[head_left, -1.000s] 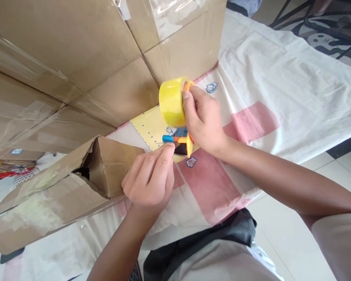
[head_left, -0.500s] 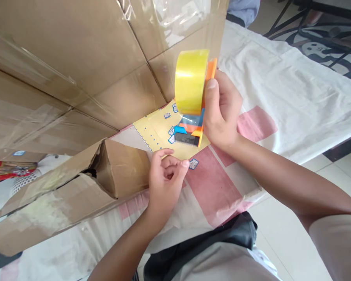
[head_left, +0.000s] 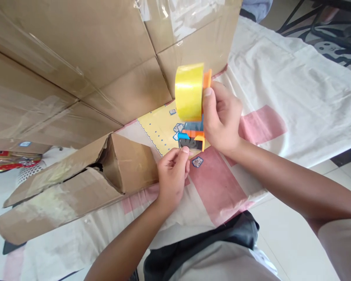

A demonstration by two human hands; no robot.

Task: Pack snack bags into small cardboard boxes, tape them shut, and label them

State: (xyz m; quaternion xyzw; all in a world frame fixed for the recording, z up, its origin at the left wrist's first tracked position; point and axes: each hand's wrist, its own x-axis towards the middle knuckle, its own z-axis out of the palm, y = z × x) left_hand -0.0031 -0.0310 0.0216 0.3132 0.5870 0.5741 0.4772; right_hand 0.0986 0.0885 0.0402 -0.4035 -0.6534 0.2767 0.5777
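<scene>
My right hand (head_left: 222, 117) is wrapped round the orange side of a tape dispenser (head_left: 207, 80), which bears a wide yellow tape roll (head_left: 189, 93). The dispenser's dark toothed cutting edge (head_left: 190, 143) points down towards me. My left hand (head_left: 174, 175) is closed in a pinch right at that edge, thumb tip against it; clear tape between the fingertips is too faint to make out. Below both hands lies a yellow printed sheet (head_left: 155, 125) on the cloth.
Large taped cardboard boxes (head_left: 99, 50) rise at the back and left. A worn cardboard box with raised flaps (head_left: 137, 166) lies left of my left hand. The white and pink cloth (head_left: 304, 89) covers the table. Red packaging (head_left: 11, 162) sits at the far left.
My left hand has moved up to the dispenser's cutting edge and its fingers have closed into a pinch. The dispenser in my right hand has come slightly lower.
</scene>
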